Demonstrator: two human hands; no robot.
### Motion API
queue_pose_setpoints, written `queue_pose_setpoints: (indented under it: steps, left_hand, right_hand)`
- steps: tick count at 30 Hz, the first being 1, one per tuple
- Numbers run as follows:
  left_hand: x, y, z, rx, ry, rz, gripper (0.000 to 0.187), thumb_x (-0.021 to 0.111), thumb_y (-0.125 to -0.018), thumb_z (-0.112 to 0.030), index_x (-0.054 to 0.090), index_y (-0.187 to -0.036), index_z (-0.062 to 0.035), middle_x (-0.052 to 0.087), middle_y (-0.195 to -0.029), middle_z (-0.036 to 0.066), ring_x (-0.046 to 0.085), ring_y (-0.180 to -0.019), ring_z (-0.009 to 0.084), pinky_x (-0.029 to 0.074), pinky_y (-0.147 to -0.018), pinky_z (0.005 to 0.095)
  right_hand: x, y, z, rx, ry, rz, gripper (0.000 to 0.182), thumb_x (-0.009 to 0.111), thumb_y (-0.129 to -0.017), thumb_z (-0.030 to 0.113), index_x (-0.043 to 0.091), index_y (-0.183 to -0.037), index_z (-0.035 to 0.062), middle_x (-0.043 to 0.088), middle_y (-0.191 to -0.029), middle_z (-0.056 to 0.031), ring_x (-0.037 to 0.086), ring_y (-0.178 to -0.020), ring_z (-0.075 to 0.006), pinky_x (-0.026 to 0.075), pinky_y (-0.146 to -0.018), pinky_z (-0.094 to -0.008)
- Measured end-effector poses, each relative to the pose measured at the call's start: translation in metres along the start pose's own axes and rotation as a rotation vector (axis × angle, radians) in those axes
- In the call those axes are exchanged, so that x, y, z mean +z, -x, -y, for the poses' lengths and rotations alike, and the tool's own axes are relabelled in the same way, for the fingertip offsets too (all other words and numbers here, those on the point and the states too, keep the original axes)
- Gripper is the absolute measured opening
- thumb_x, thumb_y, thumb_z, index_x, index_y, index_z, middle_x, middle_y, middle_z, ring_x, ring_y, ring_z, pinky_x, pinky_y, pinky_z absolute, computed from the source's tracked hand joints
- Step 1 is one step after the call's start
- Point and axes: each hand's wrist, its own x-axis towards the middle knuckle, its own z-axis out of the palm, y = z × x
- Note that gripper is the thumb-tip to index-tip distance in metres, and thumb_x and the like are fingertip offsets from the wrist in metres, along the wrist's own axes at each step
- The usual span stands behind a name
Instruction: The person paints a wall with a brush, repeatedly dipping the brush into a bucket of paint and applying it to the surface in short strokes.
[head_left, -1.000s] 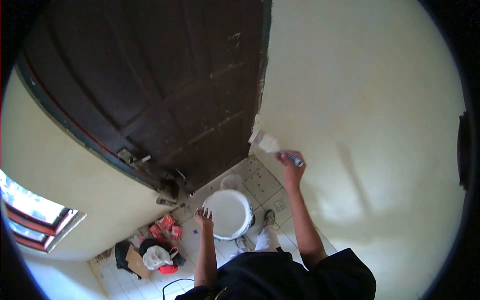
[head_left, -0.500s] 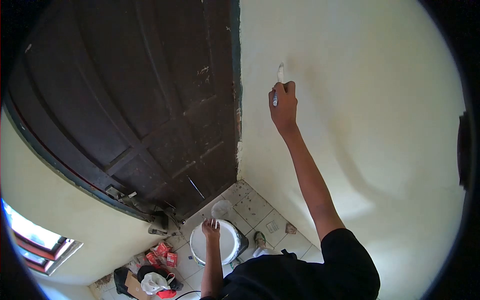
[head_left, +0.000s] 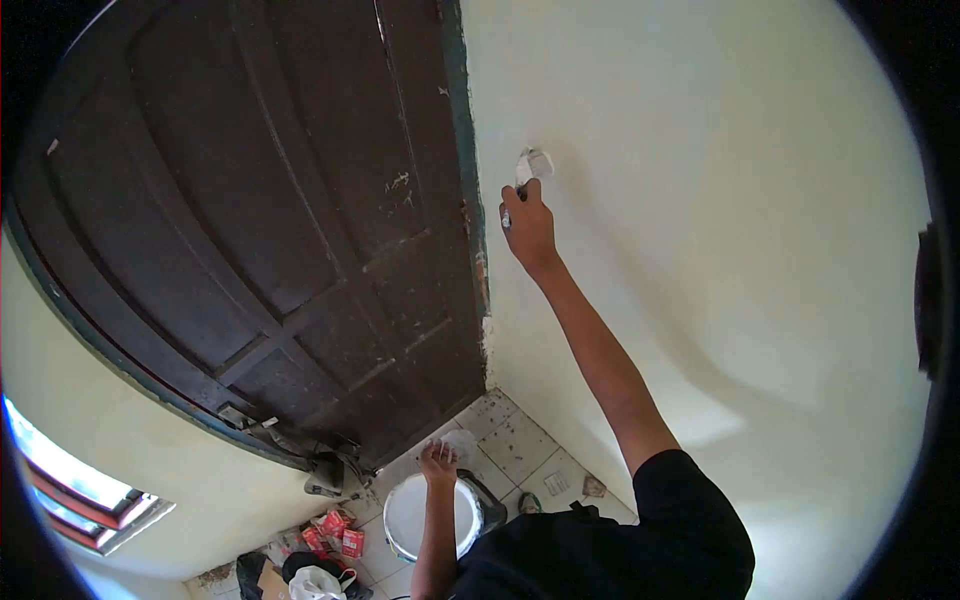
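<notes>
My right hand [head_left: 528, 225] is raised to the cream wall, closed around the handle of a paintbrush [head_left: 523, 168]. The brush's white-coated end lies at the wall, beside a small whitish patch [head_left: 542, 163] near the door frame. Lower down, my left hand [head_left: 438, 462] is held out over the far rim of a white-topped bucket [head_left: 407, 515], its fingers apart and nothing visible in them. My left forearm crosses over the bucket and hides part of its top.
A dark brown panelled door [head_left: 300, 200] stands left of the wall. Red packets [head_left: 335, 530] and a white plastic bag [head_left: 318, 583] lie on the tiled floor [head_left: 515, 440] at lower left. A clear plastic bag [head_left: 462, 443] sits behind the bucket. A window [head_left: 80, 490] is at far left.
My right hand has moved left and slightly down with the paintbrush, toward the door frame. A whitish patch now shows at the brush's end. My left hand remains over the bucket.
</notes>
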Motion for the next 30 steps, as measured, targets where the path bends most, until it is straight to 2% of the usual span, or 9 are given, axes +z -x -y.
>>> queue_pose_setpoints:
  steps: [3,5,9,14,19,24,27,30]
  left_hand:
    - [0.025,0.010,0.001,0.011,-0.003,-0.074,0.024,0.057,-0.083,-0.026,0.053,-0.104,-0.0168,0.054,-0.105,0.000,0.049,-0.098,0.0208,0.037,-0.085,0.0425]
    - [0.031,0.008,0.003,0.052,0.016,-0.001,0.023,0.057,-0.082,-0.025,0.054,-0.104,-0.0165,0.054,-0.103,0.000,0.049,-0.097,0.0209,0.037,-0.085,0.0430]
    - [0.055,0.015,0.008,0.037,0.076,-0.031,0.021,0.057,-0.083,-0.023,0.054,-0.103,-0.0158,0.055,-0.102,0.001,0.049,-0.094,0.0199,0.038,-0.082,0.0406]
    - [0.116,0.040,0.004,0.084,0.019,0.087,0.019,0.059,-0.082,-0.024,0.055,-0.098,-0.0164,0.056,-0.096,0.001,0.049,-0.087,0.0184,0.039,-0.076,0.0379]
    - [0.161,0.067,0.000,0.095,-0.066,0.259,0.017,0.065,-0.080,-0.026,0.060,-0.093,-0.0172,0.058,-0.089,-0.001,0.053,-0.085,0.0174,0.042,-0.077,0.0381]
    - [0.156,0.061,-0.006,0.044,-0.101,0.319,0.013,0.062,-0.083,-0.026,0.059,-0.092,-0.0169,0.058,-0.092,-0.001,0.054,-0.084,0.0177,0.042,-0.076,0.0372]
    - [0.146,0.055,-0.012,-0.010,-0.079,0.324,0.012,0.061,-0.083,-0.024,0.057,-0.092,-0.0172,0.058,-0.091,-0.001,0.053,-0.084,0.0171,0.041,-0.077,0.0368]
    - [0.140,0.043,-0.026,-0.038,-0.046,0.367,0.012,0.059,-0.083,-0.021,0.055,-0.094,-0.0175,0.058,-0.090,-0.001,0.053,-0.085,0.0163,0.040,-0.078,0.0366]
  right_hand:
    - [0.022,-0.010,-0.007,-0.005,-0.024,-0.018,0.021,0.061,-0.074,-0.001,0.051,-0.092,0.0049,0.044,-0.088,-0.0178,0.058,-0.066,-0.0352,0.050,-0.055,-0.0430]
    - [0.035,-0.016,-0.011,-0.004,-0.028,-0.024,0.019,0.062,-0.074,-0.001,0.053,-0.089,0.0044,0.044,-0.088,-0.0176,0.057,-0.065,-0.0346,0.050,-0.055,-0.0421]
    - [0.013,-0.020,0.003,0.005,-0.119,-0.057,0.019,0.062,-0.072,-0.004,0.052,-0.087,0.0022,0.044,-0.086,-0.0178,0.057,-0.068,-0.0349,0.050,-0.057,-0.0409]
    - [-0.036,-0.007,0.007,0.040,-0.119,-0.086,0.023,0.063,-0.072,-0.001,0.053,-0.092,0.0039,0.043,-0.091,-0.0182,0.057,-0.072,-0.0372,0.050,-0.060,-0.0437]
    - [0.000,-0.020,-0.004,0.044,-0.083,-0.019,0.025,0.064,-0.072,0.000,0.053,-0.093,0.0049,0.043,-0.089,-0.0173,0.058,-0.071,-0.0358,0.050,-0.058,-0.0437]
    - [0.061,-0.033,-0.002,0.010,-0.015,0.141,0.023,0.062,-0.072,-0.002,0.056,-0.093,0.0046,0.047,-0.086,-0.0163,0.059,-0.071,-0.0350,0.052,-0.060,-0.0426]
    - [0.060,-0.029,0.004,-0.023,0.036,0.095,0.021,0.062,-0.073,0.000,0.055,-0.093,0.0045,0.047,-0.088,-0.0161,0.059,-0.071,-0.0346,0.052,-0.060,-0.0427]
    - [0.016,-0.039,0.025,-0.079,0.114,0.043,0.020,0.061,-0.075,0.002,0.055,-0.094,0.0052,0.047,-0.090,-0.0153,0.059,-0.072,-0.0331,0.052,-0.059,-0.0417]
